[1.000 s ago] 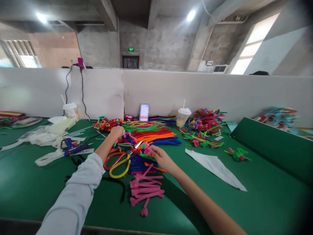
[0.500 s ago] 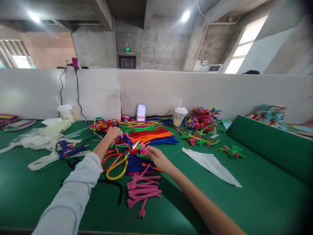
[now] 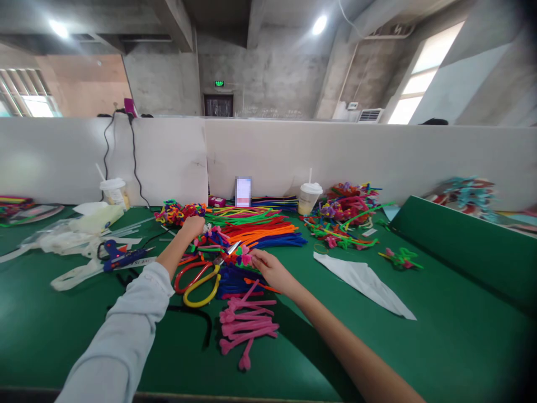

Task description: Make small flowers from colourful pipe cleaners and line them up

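Observation:
My left hand (image 3: pixel 193 227) is closed in a fist around the near end of a multicoloured twisted pipe-cleaner cluster (image 3: pixel 213 239). My right hand (image 3: pixel 271 271) pinches a pink and green pipe-cleaner flower (image 3: pixel 242 258) with its fingertips. Below the flower lie orange-handled and yellow-handled scissors (image 3: pixel 198 284), their blades pointing up and to the right. Straight pipe cleaners (image 3: pixel 260 226) in green, red, orange and blue lie beyond my hands. A pile of pink pipe-cleaner shapes (image 3: pixel 247 324) sits nearer me, below my right hand.
Twisted pipe-cleaner bunches (image 3: pixel 346 210) and a lidded cup (image 3: pixel 308 197) stand to the right. White paper (image 3: pixel 361 284) lies on the green table (image 3: pixel 440 336). A blue glue gun (image 3: pixel 121 257) and plastic bags (image 3: pixel 54 240) lie left. A white partition (image 3: pixel 335 157) runs behind.
The head view has turned slightly right, so the table contents sit further left in the picture. Both hands remain at the pipe-cleaner pieces, with little visible movement.

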{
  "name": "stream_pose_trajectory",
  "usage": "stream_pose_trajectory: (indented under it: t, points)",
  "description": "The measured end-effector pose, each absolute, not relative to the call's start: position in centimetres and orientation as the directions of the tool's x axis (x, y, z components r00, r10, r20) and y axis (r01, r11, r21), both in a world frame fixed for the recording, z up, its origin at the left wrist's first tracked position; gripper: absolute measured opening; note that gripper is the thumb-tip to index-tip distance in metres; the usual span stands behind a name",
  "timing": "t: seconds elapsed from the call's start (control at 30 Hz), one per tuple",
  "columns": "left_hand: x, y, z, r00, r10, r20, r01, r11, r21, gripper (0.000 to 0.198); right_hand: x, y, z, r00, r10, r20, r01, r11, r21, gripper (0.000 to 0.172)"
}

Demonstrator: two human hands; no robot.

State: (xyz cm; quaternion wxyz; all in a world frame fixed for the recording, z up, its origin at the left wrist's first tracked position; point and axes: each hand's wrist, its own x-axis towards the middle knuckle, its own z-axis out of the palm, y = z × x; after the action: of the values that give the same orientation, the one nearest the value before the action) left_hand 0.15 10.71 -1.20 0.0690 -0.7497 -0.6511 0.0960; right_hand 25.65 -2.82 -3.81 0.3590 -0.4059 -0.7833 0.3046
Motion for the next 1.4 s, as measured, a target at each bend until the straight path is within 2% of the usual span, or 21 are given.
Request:
stream_pose_trajectory:
  t: [0.43, 0.6, 0.77, 0.87, 0.93, 0.97, 1.07, 1.2, 1.4]
  points:
    - [1.2, 10.7, -0.8, 0.18, 0.984, -0.015, 0.963, -0.179, -0.203, 0.031, 26.0, -2.7, -4.2, -0.387, 0.853, 0.349, 0.404, 0.498, -0.768, 0.025]
    - [0.9, 9.8, -0.2, 0.208, 0.974, 0.094, 0.964, -0.188, -0.189, 0.02, 25.9, -2.7, -4.1, -0.387, 0.851, 0.354, 0.37, 0.495, -0.786, 0.026]
    - [0.7, 7.8, 1.2, 0.25, 0.929, 0.272, 0.964, -0.211, -0.162, 0.027, 25.9, -2.7, -3.7, -0.406, 0.848, 0.341, 0.282, 0.471, -0.836, 0.028]
    - [1.5, 4.7, 1.8, 0.348, 0.845, 0.406, 0.937, -0.321, -0.135, 0.029, 26.0, -2.8, -3.3, -0.415, 0.844, 0.34, 0.237, 0.461, -0.855, 0.028]
    - [2.6, 1.9, 2.1, 0.5, 0.629, 0.595, 0.833, -0.537, -0.133, 0.027, 26.1, -3.0, -3.1, -0.41, 0.845, 0.343, 0.223, 0.458, -0.861, 0.027]
    - [3.3, 0.5, 2.2, 0.561, 0.53, 0.635, 0.771, -0.615, -0.168, 0.025, 26.1, -3.1, -3.0, -0.407, 0.845, 0.346, 0.223, 0.459, -0.86, 0.027]
    - [5.3, -2.9, 2.5, 0.736, 0.32, 0.597, 0.578, -0.756, -0.308, 0.022, 26.2, -3.3, -2.7, -0.398, 0.846, 0.356, 0.258, 0.475, -0.841, 0.026]
    - [6.6, -4.5, 2.5, 0.763, 0.252, 0.596, 0.545, -0.746, -0.382, 0.019, 26.4, -3.5, -2.6, -0.39, 0.841, 0.375, 0.335, 0.509, -0.793, 0.024]
    - [6.6, -4.2, 2.0, 0.767, 0.269, 0.583, 0.552, -0.739, -0.386, 0.019, 26.5, -3.5, -2.7, -0.367, 0.83, 0.42, 0.433, 0.552, -0.713, 0.024]
